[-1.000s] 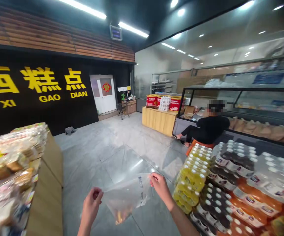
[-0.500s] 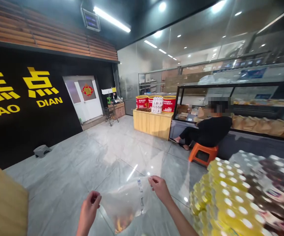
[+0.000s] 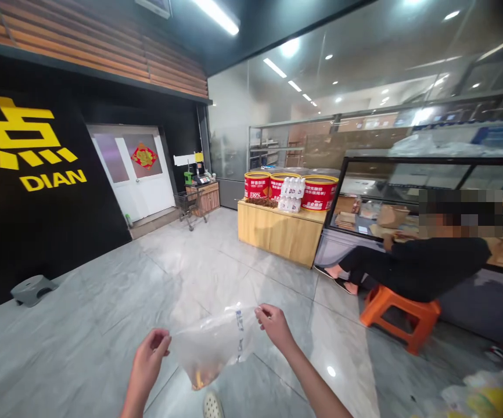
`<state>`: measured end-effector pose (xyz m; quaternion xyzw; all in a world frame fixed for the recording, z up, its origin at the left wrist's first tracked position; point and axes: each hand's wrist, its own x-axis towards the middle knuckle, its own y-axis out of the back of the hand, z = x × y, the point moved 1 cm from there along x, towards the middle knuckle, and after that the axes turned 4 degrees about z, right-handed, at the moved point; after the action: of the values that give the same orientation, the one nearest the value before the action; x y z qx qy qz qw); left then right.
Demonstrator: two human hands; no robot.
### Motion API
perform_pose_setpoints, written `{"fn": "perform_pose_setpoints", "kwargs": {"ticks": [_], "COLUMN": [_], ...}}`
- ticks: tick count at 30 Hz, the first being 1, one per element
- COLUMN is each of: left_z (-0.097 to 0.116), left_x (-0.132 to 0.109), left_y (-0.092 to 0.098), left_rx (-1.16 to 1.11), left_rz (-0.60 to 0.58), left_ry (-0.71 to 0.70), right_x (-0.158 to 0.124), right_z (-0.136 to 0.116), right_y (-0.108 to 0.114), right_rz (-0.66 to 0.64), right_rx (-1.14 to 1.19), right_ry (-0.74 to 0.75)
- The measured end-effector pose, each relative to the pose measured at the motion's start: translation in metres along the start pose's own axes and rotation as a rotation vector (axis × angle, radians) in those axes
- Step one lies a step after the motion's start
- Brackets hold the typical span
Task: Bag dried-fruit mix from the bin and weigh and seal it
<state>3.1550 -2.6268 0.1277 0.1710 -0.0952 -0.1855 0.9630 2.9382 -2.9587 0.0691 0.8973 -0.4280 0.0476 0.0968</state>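
A clear plastic bag (image 3: 216,345) with blue printing hangs stretched between my two hands, above the tiled floor. Some orange-brown pieces, too small to name, lie in its bottom corner. My left hand (image 3: 149,357) pinches the bag's left upper corner between thumb and fingers. At the right upper corner, my right hand (image 3: 275,328) is closed on the edge of the plastic. Below the bag shows the tip of a light shoe (image 3: 212,403).
Ahead stands a wooden counter (image 3: 277,235) bearing red tubs (image 3: 320,193) and white bottles (image 3: 292,194). A person in black (image 3: 426,267) sits on an orange stool (image 3: 399,316) by a glass display case. A grey stool (image 3: 33,290), a cart (image 3: 189,206) and white doors (image 3: 133,168) are at left.
My view has moved forward, so the counter and seated person appear larger. The stacked bottles at right have mostly left the view. Both hands still hold the bag.
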Motion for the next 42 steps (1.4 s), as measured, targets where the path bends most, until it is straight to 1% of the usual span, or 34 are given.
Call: {"fn": "perform_pose_setpoints", "kwargs": {"ticks": [4, 9, 11, 14, 19, 21, 23, 27, 31, 35, 37, 39, 42], "left_z": [-0.01, -0.006, -0.006, -0.01, -0.023, -0.024, -0.022, -0.017, -0.025, -0.037, -0.039, -0.036, -0.025], "left_x": [0.132, 0.286, 0.344, 0.429, 0.575, 0.632, 0.687, 0.793, 0.9, 1.015, 1.076, 1.137, 1.227], "left_y": [-0.031, -0.073, -0.091, -0.12, -0.171, -0.192, -0.211, -0.243, -0.279, -0.322, -0.343, -0.363, -0.392], "left_rx": [-0.027, -0.074, -0.064, -0.043, -0.012, -0.013, -0.022, -0.037, -0.061, -0.119, -0.146, -0.162, -0.165], "left_rz": [-0.078, -0.115, -0.123, -0.131, -0.116, -0.097, -0.067, -0.023, -0.004, -0.033, -0.055, -0.077, -0.121], "left_ry": [-0.013, -0.024, -0.031, -0.042, -0.06, -0.042, -0.008, 0.035, 0.03, 0.077, 0.103, 0.112, 0.108], "right_x": [0.109, 0.24, 0.292, 0.375, 0.527, 0.589, 0.651, 0.772, 0.89, 1.001, 1.054, 1.104, 1.179], "right_z": [0.016, 0.025, 0.031, 0.05, 0.091, 0.103, 0.109, 0.113, 0.125, 0.149, 0.158, 0.163, 0.166], "right_y": [-0.034, -0.068, -0.079, -0.097, -0.133, -0.147, -0.158, -0.176, -0.196, -0.222, -0.233, -0.244, -0.256], "right_rz": [0.03, 0.118, 0.149, 0.169, 0.17, 0.16, 0.145, 0.101, 0.086, 0.093, 0.107, 0.125, 0.161], "right_rx": [-0.041, -0.039, -0.034, -0.031, 0.0, 0.021, 0.031, 0.032, 0.021, 0.014, 0.0, -0.017, -0.029], "right_ry": [-0.02, -0.073, -0.09, -0.096, -0.079, -0.085, -0.086, -0.062, -0.016, -0.036, -0.065, -0.091, -0.103]}}
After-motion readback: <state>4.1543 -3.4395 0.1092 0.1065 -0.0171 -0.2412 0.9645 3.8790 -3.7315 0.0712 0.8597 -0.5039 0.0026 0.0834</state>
